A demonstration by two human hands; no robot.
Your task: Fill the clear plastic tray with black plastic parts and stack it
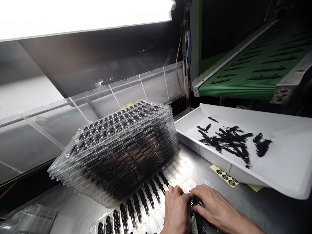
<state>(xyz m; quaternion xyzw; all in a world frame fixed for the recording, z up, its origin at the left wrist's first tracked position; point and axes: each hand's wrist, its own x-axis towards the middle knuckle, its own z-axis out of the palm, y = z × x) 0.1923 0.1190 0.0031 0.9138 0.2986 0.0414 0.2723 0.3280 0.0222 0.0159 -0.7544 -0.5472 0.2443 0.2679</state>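
My left hand (175, 209) and my right hand (215, 208) meet over a clear plastic tray (170, 174) lying flat on the metal bench. Small black plastic parts (143, 195) fill several of its pockets in rows. The right hand's fingers curl around a black part (196, 204) at the tray. Fingertips of the left hand press down on the same spot, bent and close together. Whether the left hand grips anything is hidden.
A tall stack of filled clear trays (122, 146) stands just behind. A white bin (280, 162) with several loose black parts (226, 139) sits at the right under a green conveyor belt (253, 74). A yellow label (225, 175) lies below the bin. Clear acrylic guard (73, 110) behind.
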